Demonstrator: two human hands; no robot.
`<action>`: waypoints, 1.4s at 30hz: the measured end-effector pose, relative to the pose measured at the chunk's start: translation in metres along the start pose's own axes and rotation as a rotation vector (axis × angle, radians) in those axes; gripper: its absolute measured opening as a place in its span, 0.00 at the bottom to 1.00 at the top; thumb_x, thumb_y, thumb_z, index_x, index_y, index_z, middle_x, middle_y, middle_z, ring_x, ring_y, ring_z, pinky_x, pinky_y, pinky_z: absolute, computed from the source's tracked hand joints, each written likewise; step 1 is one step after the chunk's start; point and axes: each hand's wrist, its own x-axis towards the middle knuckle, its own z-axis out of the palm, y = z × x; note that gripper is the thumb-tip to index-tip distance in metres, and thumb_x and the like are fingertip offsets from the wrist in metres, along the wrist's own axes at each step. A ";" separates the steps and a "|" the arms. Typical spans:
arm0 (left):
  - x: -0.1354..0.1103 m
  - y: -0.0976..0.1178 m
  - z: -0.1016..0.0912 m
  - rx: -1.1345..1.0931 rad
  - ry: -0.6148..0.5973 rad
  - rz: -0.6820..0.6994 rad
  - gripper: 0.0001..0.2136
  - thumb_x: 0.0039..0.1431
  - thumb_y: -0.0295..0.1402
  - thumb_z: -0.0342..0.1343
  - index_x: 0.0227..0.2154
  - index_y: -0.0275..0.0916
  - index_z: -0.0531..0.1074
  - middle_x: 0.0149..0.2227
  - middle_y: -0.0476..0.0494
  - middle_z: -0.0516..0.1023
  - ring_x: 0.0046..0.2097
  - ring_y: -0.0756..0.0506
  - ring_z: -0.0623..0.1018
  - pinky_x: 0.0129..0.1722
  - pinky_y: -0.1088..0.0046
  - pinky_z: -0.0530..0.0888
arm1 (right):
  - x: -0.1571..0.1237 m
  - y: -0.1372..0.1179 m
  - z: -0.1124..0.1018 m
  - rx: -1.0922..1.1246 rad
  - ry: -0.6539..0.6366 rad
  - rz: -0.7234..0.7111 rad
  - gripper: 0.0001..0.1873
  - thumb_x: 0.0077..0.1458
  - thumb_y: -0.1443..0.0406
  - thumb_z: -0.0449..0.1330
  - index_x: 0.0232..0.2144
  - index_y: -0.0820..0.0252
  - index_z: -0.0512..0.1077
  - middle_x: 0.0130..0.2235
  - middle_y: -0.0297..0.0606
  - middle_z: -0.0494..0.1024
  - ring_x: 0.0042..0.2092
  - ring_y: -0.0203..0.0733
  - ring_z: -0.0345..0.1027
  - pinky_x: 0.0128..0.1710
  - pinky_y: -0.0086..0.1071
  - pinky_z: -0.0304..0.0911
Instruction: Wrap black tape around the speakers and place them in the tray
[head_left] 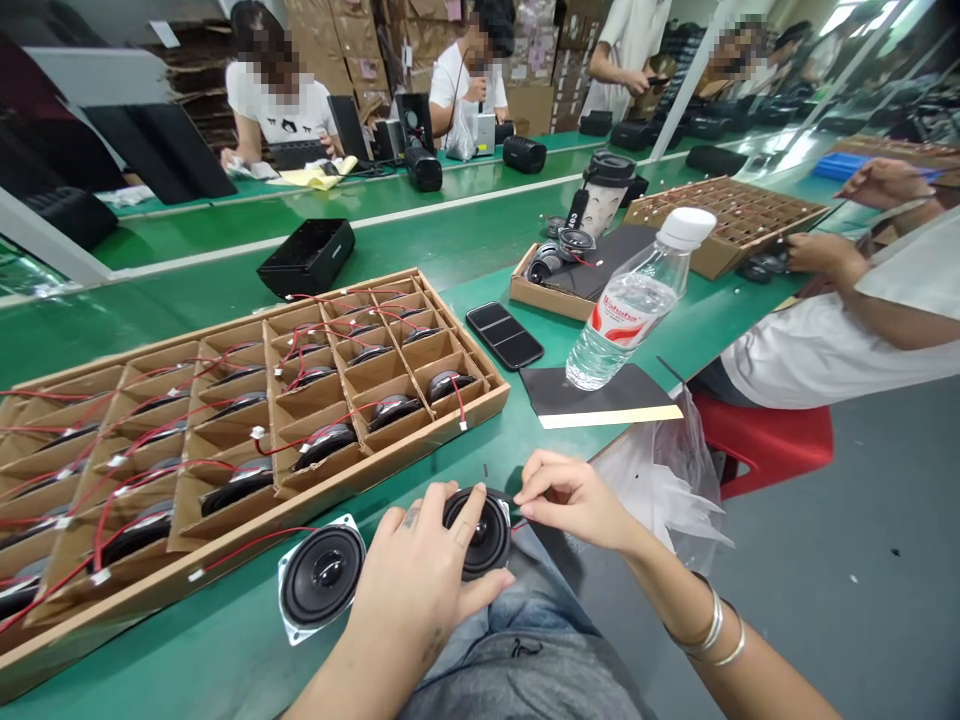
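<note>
My left hand (420,565) is closed over a round black speaker (491,540) at the table's front edge, its fingers across the cone and its thumb along the lower rim. Beside that rim, my right hand (570,500) pinches with thumb and forefinger. Whatever sits in this pinch is too small and dark to name. A red wire shows just below the pinching fingertips. Left of my left hand, a second speaker (324,572) with a square metal frame lies face up on the green table (225,630). Its red wire runs toward the box.
A divided cardboard box (480,400) with several wired speakers fills the left. Behind the hands are a phone (505,336), black sheet (600,395), water bottle (630,305) and a smaller box (551,298) near a lidded cup (604,190). A co-worker's arm (832,260) is at right.
</note>
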 end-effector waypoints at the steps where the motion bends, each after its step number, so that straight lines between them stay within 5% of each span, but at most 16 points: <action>1: -0.001 0.002 0.000 0.012 0.008 -0.021 0.28 0.46 0.47 0.59 0.51 0.44 0.65 0.45 0.40 0.72 0.41 0.41 0.74 0.36 0.65 0.69 | 0.000 0.000 0.001 -0.008 -0.001 -0.001 0.04 0.49 0.65 0.62 0.27 0.61 0.75 0.28 0.35 0.67 0.28 0.33 0.60 0.24 0.26 0.56; 7: -0.006 0.009 0.003 0.048 0.042 -0.069 0.26 0.48 0.46 0.58 0.50 0.45 0.66 0.44 0.40 0.72 0.36 0.43 0.75 0.34 0.66 0.67 | -0.002 -0.001 0.003 -0.027 -0.004 -0.016 0.06 0.49 0.64 0.62 0.26 0.61 0.75 0.28 0.36 0.67 0.27 0.32 0.60 0.22 0.26 0.54; 13: -0.010 0.008 0.008 0.061 0.104 -0.086 0.27 0.50 0.47 0.56 0.50 0.35 0.66 0.46 0.38 0.72 0.33 0.45 0.74 0.32 0.68 0.67 | 0.010 -0.006 0.007 -0.027 0.076 -0.052 0.06 0.50 0.63 0.62 0.27 0.60 0.75 0.28 0.35 0.67 0.26 0.32 0.59 0.22 0.26 0.54; 19: -0.012 0.008 0.011 0.060 0.120 -0.089 0.26 0.52 0.49 0.53 0.50 0.37 0.66 0.45 0.39 0.72 0.35 0.45 0.75 0.33 0.68 0.65 | 0.020 -0.010 0.008 -0.024 0.095 -0.082 0.06 0.50 0.63 0.62 0.27 0.60 0.75 0.27 0.35 0.67 0.26 0.32 0.59 0.21 0.25 0.54; 32: -0.010 0.009 0.008 0.078 0.105 -0.071 0.25 0.51 0.48 0.54 0.51 0.44 0.66 0.46 0.39 0.72 0.34 0.45 0.75 0.31 0.69 0.65 | -0.007 0.004 0.007 -0.029 0.080 0.005 0.06 0.50 0.63 0.62 0.28 0.60 0.76 0.29 0.35 0.67 0.28 0.33 0.60 0.24 0.26 0.56; 42: -0.012 0.020 0.004 0.163 0.067 -0.041 0.22 0.55 0.44 0.52 0.53 0.50 0.62 0.48 0.28 0.69 0.41 0.40 0.75 0.31 0.67 0.67 | -0.012 -0.001 0.013 -0.118 0.063 -0.047 0.02 0.50 0.68 0.61 0.28 0.60 0.75 0.28 0.35 0.66 0.26 0.31 0.59 0.21 0.24 0.53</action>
